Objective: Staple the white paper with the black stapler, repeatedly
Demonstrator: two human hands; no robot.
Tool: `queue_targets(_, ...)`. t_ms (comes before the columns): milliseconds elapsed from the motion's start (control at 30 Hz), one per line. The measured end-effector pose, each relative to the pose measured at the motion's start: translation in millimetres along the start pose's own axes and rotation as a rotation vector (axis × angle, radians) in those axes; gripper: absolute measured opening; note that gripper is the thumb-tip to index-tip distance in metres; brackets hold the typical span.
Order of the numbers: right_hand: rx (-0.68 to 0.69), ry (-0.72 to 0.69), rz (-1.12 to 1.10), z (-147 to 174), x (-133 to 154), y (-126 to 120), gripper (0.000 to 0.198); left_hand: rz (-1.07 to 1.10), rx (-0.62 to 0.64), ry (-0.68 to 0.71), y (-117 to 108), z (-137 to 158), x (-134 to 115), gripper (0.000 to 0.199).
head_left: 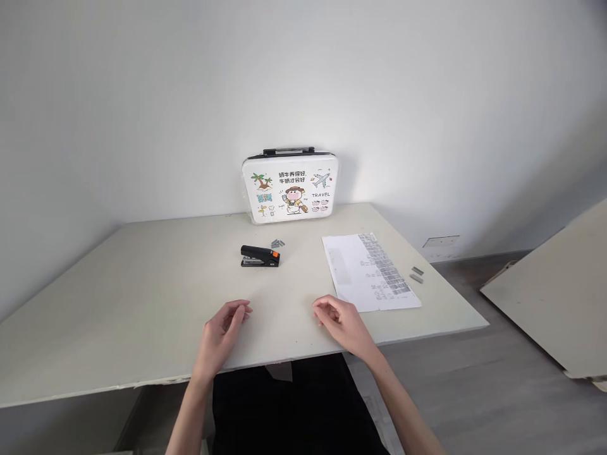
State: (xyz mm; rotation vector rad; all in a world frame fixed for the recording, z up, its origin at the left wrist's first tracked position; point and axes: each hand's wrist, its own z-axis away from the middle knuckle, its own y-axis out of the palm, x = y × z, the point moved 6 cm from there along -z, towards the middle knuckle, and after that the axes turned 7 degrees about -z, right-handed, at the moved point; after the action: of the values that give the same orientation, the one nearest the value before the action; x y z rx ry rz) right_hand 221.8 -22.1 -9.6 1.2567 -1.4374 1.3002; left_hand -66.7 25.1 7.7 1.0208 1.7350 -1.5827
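My left hand (222, 336) rests near the table's front edge, its fingers loosely bent and holding nothing. Across from it, my right hand (342, 323) lies on the table with fingers half curled, also without an object in it. The right hand is nearest to a printed paper sheet (351, 272), just beyond its knuckles. Farther forward, between the hands but nearer the left, stands a black stapler (260, 256) with an orange piece at its right end. Behind it are several small strips of staples (277, 243). Two more staple strips (416, 274) lie right of the sheet.
A white case (293, 189) with cartoon prints and a black handle stands upright at the table's back, close to the wall. The pale table (142, 297) has its front edge just under my wrists. Another pale board (554, 297) is at the far right, beyond a floor gap.
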Motion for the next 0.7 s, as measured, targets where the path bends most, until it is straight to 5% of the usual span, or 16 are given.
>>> queue_targets(700, -0.002, -0.007, -0.034, 2.8, 2.9, -2.5, 0.030, -0.011, 0.003, 0.012, 1.2, 0.9, -3.1, 0.047)
